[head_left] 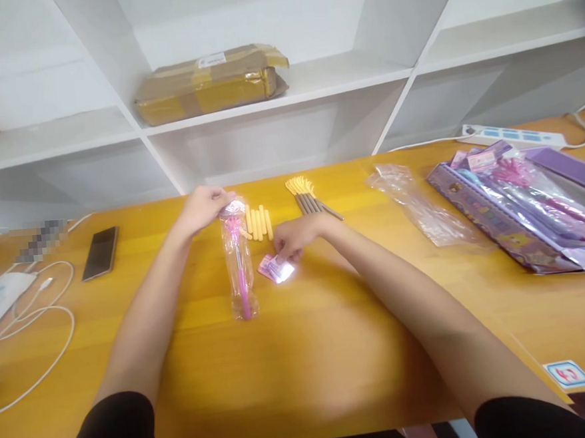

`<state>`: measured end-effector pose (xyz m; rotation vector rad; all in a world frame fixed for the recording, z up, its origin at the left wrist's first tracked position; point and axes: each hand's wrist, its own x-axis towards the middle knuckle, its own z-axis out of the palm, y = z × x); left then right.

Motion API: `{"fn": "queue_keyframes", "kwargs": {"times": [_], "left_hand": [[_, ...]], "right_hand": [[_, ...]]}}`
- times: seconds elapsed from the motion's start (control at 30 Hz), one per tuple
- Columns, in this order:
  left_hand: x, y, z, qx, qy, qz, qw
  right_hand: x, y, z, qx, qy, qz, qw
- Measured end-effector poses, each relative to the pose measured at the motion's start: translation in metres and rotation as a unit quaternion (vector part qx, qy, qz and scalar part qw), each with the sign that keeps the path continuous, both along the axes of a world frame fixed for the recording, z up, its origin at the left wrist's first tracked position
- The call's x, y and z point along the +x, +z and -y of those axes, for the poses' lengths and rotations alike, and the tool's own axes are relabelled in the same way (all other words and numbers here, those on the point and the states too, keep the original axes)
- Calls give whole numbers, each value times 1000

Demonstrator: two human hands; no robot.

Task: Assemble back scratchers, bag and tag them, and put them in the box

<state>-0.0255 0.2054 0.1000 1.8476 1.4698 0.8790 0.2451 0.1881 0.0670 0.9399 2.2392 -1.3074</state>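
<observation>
My left hand pinches the top end of a clear plastic bag. Inside the bag lies a pink back scratcher with a claw-like head, a thin metal rod and a magenta handle. My right hand has its fingers curled down onto a few small shiny pink cards, gripping at their upper edge. Between my hands sit several short yellow tubes, one lying askew by the bag. Just beyond my right hand, several grey rods with yellow claw-like heads lie bunched together.
At right are a crumpled clear plastic bag and an open purple box of bagged items. A power strip lies behind it. Phone and white cables are at left. A taped carton rests on the shelf.
</observation>
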Motion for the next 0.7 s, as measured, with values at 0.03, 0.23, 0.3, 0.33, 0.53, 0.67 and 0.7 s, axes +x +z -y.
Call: {"fn": "queue_keyframes", "kwargs": {"times": [0.03, 0.23, 0.3, 0.33, 0.53, 0.67, 0.7], "left_hand": [[0, 0, 0, 0, -2, 0, 1000], [3, -1, 1, -9, -7, 1, 1000], [3, -2, 1, -14, -8, 8, 1000], [4, -2, 1, -19, -9, 15, 1000], [13, -3, 5, -80, -11, 106, 991], [17, -1, 7, -105, -7, 131, 986], [17, -1, 7, -102, -3, 128, 987]], "right_hand": [[2, -2, -3, -9, 2, -8, 1000], [9, -2, -8, -35, 24, -38, 998], [9, 2, -6, -33, 18, -42, 998], [9, 4, -5, -30, 11, -44, 999], [16, 24, 1, 18, -19, -55, 998], [18, 50, 16, 157, -84, -130, 975], [17, 56, 21, 193, -108, -162, 962]]}}
